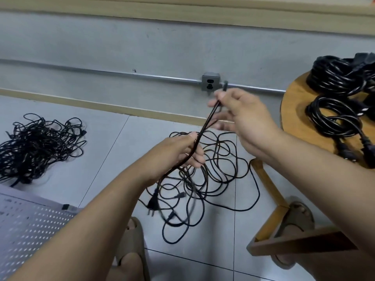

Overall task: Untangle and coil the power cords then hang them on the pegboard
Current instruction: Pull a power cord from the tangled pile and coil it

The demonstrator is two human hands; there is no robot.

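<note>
Lower left: perforated metal pegboard (pixel 30 226) lies flat, no cords on its visible part. Left: matted black heap (pixel 40 147), still tangled. Centre: left hand (pixel 180 153) grips thin rubbery cord (pixel 205 126), slack looped on tile; right hand (pixel 239 114) pinches its upper end. Right: glossy coiled cords (pixel 334 116) on round wooden stool (pixel 294 110); likely partway, hanging not begun

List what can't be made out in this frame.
All head view.
Blurred, partly behind right hand: upper end of held cord.
Cut off by left edge: pegboard.
Cut off by right edge, count unclear: coiled cords on stool.
Too dense to count cords: tangled pile, far left.
</note>
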